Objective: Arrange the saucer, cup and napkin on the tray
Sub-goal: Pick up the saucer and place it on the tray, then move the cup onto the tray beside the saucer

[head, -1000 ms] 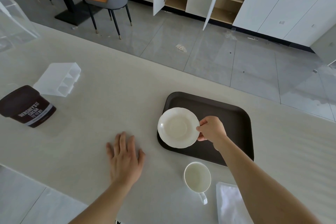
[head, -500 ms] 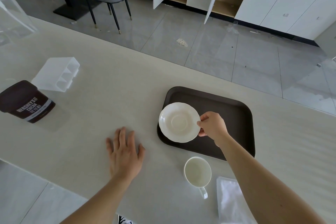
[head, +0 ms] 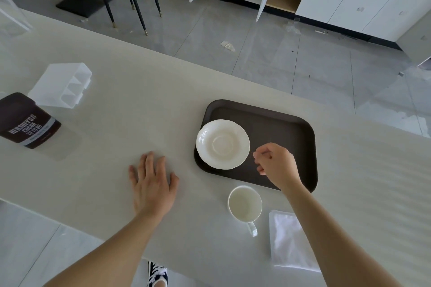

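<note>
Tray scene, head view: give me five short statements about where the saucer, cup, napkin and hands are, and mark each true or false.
1. The saucer lies on the left part of the tray. True.
2. The right hand grips the saucer's rim. False: its fingers are beside the saucer, apart from it, holding nothing.
3. The cup stands on the saucer. False: it stands on the counter, just outside the tray's near edge.
4. The left hand lies flat on the counter. True.
5. The napkin is on the tray. False: it lies on the counter, right of the cup.
</note>
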The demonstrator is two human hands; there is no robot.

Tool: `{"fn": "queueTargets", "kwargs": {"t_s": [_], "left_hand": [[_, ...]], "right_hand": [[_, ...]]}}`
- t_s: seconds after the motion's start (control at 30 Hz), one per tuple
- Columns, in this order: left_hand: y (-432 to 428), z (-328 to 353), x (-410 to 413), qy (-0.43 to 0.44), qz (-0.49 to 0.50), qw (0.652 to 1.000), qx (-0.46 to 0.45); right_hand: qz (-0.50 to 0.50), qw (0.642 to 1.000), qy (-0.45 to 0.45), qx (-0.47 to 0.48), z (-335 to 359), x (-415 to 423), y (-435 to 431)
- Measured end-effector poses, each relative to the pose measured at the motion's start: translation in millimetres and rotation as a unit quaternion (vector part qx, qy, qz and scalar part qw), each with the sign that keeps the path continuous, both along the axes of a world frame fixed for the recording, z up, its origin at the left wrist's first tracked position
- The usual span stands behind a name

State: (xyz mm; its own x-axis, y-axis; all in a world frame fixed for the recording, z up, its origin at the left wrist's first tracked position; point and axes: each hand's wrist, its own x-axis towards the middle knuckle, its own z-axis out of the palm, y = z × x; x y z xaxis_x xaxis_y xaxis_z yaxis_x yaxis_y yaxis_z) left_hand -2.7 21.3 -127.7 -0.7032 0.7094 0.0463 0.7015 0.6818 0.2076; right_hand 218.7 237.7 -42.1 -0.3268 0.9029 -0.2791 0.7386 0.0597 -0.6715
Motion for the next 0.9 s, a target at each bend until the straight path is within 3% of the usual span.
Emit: {"fn": "queueTargets", "kwargs": {"t_s": [0.13, 0.3, 0.43, 0.67, 0.9], "left_hand": [[0.4, -0.5, 0.4, -0.007, 0.004, 1.0, 0.002], [1.1, -0.4, 1.0, -0.01, 0.008, 1.0, 0.006], [1.2, -1.2, 0.1, -0.004, 0.007, 1.0, 0.012], [1.4, 0.1, 0.7, -0.009, 0.007, 1.0, 0.014], [-0.2, 0.0, 0.7, -0.003, 0.004, 1.0, 0.02]], "right_hand": [[0.014, 1.0, 0.009, -0.008, 20.5, 29.4, -31.8], [0.102, 0.987, -0.125, 0.0, 29.8, 62.9, -84.1], [0.114, 0.976, -0.188, -0.01, 22.1, 79.1, -109.3], [0.091, 0.993, -0.08, 0.0, 7.1, 78.1, -131.9], [0.082, 0.986, -0.053, 0.135, -0.2, 79.5, -119.2]]}}
